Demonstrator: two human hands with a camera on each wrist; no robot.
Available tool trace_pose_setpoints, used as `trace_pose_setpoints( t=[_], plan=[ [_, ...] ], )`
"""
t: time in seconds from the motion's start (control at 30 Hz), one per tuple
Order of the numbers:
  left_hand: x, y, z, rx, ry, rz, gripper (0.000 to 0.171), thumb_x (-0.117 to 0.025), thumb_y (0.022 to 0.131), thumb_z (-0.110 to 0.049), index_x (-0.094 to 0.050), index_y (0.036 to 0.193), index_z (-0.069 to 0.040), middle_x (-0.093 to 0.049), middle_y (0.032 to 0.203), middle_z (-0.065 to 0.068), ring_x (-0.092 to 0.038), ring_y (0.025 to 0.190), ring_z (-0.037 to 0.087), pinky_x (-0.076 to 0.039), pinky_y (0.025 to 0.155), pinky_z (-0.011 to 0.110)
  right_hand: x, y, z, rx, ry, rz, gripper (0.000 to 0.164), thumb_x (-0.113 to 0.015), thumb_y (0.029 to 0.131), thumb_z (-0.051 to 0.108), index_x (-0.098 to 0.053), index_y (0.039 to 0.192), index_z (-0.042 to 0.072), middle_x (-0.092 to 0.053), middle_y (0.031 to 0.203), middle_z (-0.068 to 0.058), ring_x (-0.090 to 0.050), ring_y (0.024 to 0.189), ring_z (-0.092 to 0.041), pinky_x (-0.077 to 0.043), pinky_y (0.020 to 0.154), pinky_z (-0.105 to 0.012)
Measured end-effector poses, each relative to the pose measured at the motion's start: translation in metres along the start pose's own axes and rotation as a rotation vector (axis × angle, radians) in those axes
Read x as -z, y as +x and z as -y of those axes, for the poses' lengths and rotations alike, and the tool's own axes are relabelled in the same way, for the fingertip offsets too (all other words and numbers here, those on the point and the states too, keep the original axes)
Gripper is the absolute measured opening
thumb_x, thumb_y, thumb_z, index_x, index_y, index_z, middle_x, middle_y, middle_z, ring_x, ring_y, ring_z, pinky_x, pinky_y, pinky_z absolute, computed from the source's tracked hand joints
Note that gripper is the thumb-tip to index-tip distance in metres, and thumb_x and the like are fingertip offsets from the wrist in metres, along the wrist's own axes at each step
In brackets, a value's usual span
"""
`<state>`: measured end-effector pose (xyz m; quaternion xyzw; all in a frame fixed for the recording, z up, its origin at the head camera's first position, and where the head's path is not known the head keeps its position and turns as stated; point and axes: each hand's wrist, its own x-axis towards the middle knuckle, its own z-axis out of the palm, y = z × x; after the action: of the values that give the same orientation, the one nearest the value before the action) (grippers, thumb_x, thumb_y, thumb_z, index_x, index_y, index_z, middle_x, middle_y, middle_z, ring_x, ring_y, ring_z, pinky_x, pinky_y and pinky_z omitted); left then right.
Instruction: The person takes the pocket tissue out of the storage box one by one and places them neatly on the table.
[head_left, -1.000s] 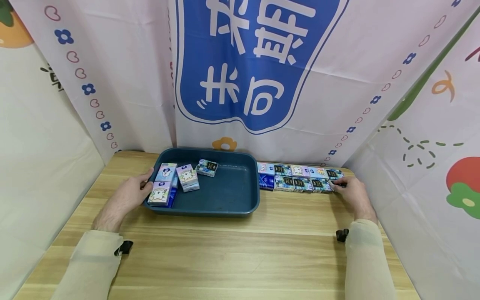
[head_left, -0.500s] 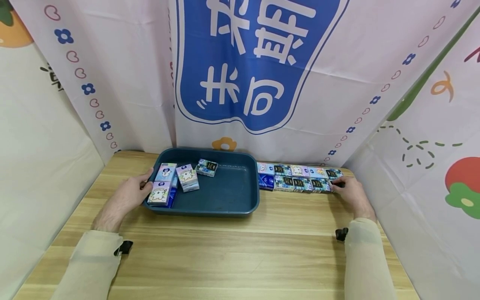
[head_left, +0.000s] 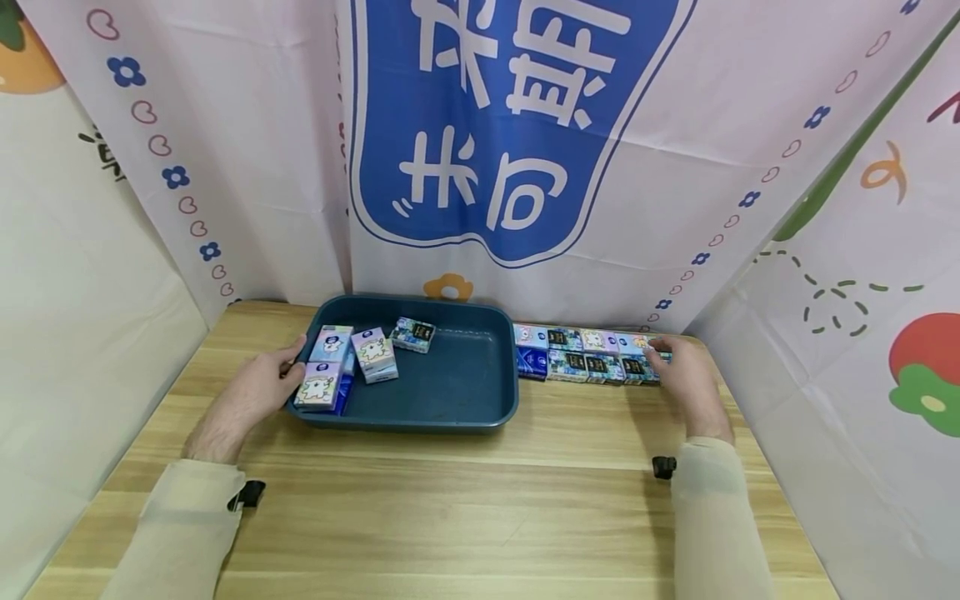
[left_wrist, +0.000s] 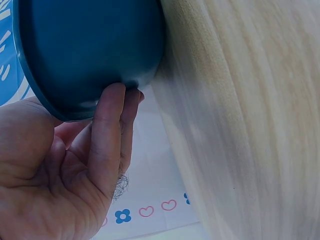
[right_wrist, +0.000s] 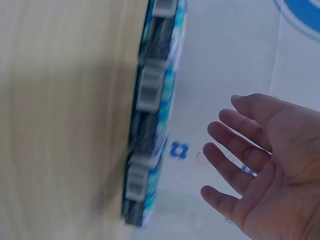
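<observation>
My left hand (head_left: 251,387) grips the left end of a dark teal tray (head_left: 420,427). In the left wrist view its fingers (left_wrist: 106,135) lie against the tray's outer wall, with the thumb side at the rim. Several small tissue packs lie at the tray's left: a lilac cartoon one (head_left: 318,386), a tilted one (head_left: 375,350) and a dark floral one (head_left: 414,333). My right hand (head_left: 686,375) hovers over the right end of two rows of tissue packs (head_left: 567,365). Seen from the right wrist, its fingers (right_wrist: 240,127) are spread and hold nothing, apart from the packs (right_wrist: 150,90).
The rows run along the back of the wooden table (head_left: 465,508), from the tray's right side towards the right edge. A printed cloth (head_left: 300,167) hangs right behind them, and cloth walls stand on both sides.
My right hand has let go of the pack at the front row's right end, lifted, and shifted left. The left hand and tray have stayed put.
</observation>
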<state>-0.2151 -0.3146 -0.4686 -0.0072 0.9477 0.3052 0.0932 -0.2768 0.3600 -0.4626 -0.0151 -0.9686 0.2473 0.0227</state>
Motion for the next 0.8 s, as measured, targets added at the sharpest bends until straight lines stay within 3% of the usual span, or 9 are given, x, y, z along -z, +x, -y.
trace_pose_setpoints(
  t=[0.5,0.8],
  plan=[
    [0.000,0.000,0.001,0.004,0.005,-0.002,0.066,-0.048,0.126,-0.021,-0.023,0.184,0.000,-0.039,0.173,0.053,-0.069,0.120,0.049,-0.051,0.074,0.038,-0.035,-0.001,0.089,0.181,-0.030,-0.032,0.038,-0.067,0.119,0.020,-0.073,0.150,-0.002,-0.072,0.158,-0.028,-0.065,0.151,-0.051,-0.048,0.132,-0.069],
    [0.000,0.001,0.001,0.026,-0.007,0.009,0.067,-0.047,0.127,-0.022,-0.020,0.185,-0.003,-0.042,0.171,0.053,-0.071,0.099,0.036,-0.051,0.069,0.040,-0.056,-0.001,0.136,0.298,-0.124,-0.022,0.037,-0.073,0.117,0.022,-0.077,0.148,0.002,-0.077,0.154,-0.021,-0.070,0.148,-0.045,-0.054,0.130,-0.063]
  ],
)
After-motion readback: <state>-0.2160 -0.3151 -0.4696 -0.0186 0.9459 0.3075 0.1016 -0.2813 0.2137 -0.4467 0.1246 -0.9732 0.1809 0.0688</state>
